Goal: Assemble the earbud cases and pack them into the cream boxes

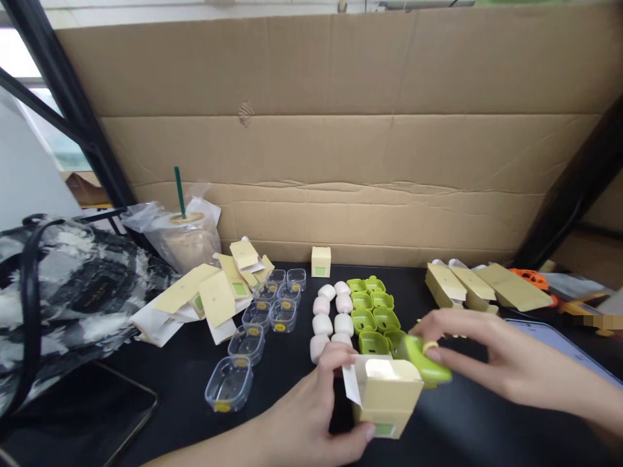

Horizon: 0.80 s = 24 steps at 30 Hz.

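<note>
Small yellow box [387,395], flap open and white inside showing, standing on the black table [477,421] near the front edge. Left hand [311,415] gripping the box, thumb under its lower face and fingers curling over its left side. Right hand [487,357] pinching a green case [426,364] between thumb and fingertips, holding it just over the right rim of the box opening. Behind, green trays [372,311] lying in two rows, each looking hollow, beside two rows of white lumps [331,318]. Further left, clear plastic tubs [253,344] sitting open, contents too small to tell, next to flat yellow cards [214,295]. Iced drink cup [187,240] with green straw standing inside a plastic bag. One closed box [320,261] resting against the cardboard wall [341,130].
</note>
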Each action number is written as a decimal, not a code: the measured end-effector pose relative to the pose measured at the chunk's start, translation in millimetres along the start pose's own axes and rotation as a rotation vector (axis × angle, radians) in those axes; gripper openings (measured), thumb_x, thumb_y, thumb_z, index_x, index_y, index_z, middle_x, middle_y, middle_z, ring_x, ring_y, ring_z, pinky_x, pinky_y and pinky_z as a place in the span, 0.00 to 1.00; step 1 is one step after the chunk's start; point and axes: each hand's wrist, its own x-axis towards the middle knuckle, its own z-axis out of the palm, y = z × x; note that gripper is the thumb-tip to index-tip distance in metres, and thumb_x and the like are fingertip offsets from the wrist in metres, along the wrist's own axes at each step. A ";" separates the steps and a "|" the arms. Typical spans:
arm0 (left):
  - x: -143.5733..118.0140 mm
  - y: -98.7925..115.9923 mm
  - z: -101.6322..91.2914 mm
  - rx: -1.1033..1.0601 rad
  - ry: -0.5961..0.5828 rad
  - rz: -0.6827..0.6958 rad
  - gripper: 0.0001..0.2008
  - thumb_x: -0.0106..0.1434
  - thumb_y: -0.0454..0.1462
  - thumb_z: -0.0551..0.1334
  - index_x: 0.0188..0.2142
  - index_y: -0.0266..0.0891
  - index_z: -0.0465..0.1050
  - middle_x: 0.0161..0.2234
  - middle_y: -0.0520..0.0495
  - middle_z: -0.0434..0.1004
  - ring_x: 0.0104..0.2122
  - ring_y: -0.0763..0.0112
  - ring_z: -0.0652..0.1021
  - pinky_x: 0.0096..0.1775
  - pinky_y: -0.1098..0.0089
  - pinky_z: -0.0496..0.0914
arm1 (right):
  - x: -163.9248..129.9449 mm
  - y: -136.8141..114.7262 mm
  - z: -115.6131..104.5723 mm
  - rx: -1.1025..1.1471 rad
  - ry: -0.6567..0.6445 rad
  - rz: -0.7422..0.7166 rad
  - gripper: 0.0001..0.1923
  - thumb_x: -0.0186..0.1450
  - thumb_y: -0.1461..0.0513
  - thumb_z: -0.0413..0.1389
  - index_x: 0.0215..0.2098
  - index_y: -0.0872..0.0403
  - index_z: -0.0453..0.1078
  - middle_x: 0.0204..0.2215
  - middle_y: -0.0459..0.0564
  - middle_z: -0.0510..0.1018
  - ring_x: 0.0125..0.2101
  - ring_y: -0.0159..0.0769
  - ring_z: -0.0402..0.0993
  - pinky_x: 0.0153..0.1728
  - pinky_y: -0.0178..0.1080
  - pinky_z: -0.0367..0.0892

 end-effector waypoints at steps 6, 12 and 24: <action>5.5 4.5 -2.6 0.052 0.017 0.112 0.24 0.61 0.35 0.60 0.53 0.47 0.51 0.45 0.44 0.67 0.42 0.64 0.75 0.43 0.66 0.72 | 13.0 -18.0 26.2 0.193 0.295 -0.056 0.07 0.65 0.53 0.55 0.36 0.46 0.71 0.38 0.51 0.79 0.40 0.43 0.77 0.37 0.43 0.76; 12.2 20.6 -10.0 0.226 -0.123 0.087 0.09 0.63 0.38 0.59 0.43 0.48 0.72 0.53 0.43 0.63 0.39 0.63 0.79 0.43 0.66 0.75 | 12.3 -33.8 53.3 0.526 0.313 -0.069 0.03 0.69 0.60 0.51 0.39 0.47 0.66 0.46 0.48 0.76 0.44 0.35 0.76 0.41 0.36 0.74; 4.6 9.0 -1.4 0.221 -0.121 0.076 0.12 0.63 0.39 0.58 0.47 0.51 0.71 0.56 0.43 0.56 0.46 0.57 0.76 0.46 0.62 0.75 | 1.9 -33.1 38.6 0.282 0.147 -0.071 0.06 0.70 0.61 0.47 0.40 0.47 0.66 0.46 0.50 0.77 0.46 0.39 0.75 0.44 0.39 0.73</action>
